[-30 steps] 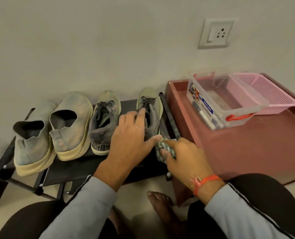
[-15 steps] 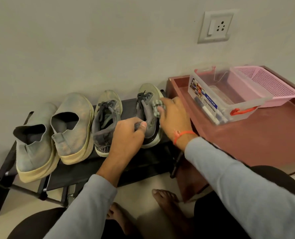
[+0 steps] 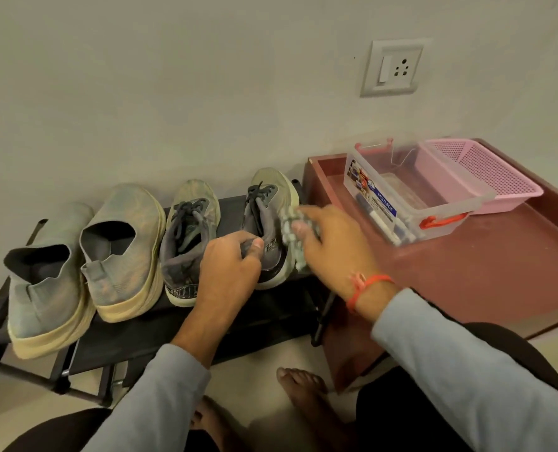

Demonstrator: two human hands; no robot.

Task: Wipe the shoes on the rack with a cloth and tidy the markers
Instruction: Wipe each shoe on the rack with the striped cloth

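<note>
four shoes stand in a row on a low black rack (image 3: 134, 340) against the wall. the rightmost laced shoe (image 3: 271, 203) sits at the rack's right end, toe toward the wall. the left hand (image 3: 230, 272) grips that shoe's heel collar, thumb curled over the near edge and fingers wrapped on the left side. the right hand (image 3: 334, 246) presses a checked cloth (image 3: 292, 236) against the shoe's right side; the cloth is bunched under curled fingers, though motion blur makes the exact grip hard to read. a red thread band (image 3: 365, 285) circles the right wrist.

left of the held shoe stands its laced partner (image 3: 186, 243), then two grey slip-on shoes (image 3: 85, 262) with cream soles, just beside one another.

right of the rack, touching it, is a dark red table (image 3: 499, 275). on its far part sits a clear plastic box (image 3: 408, 194) with orange latches; markers (image 3: 385, 223) lie inside along its near-left wall. a pink basket (image 3: 486, 171) rests just beside the box on the right, seemingly touching it. a wall socket (image 3: 393, 68) sits above. bare feet (image 3: 300, 386) rest on the floor near the rack.
</note>
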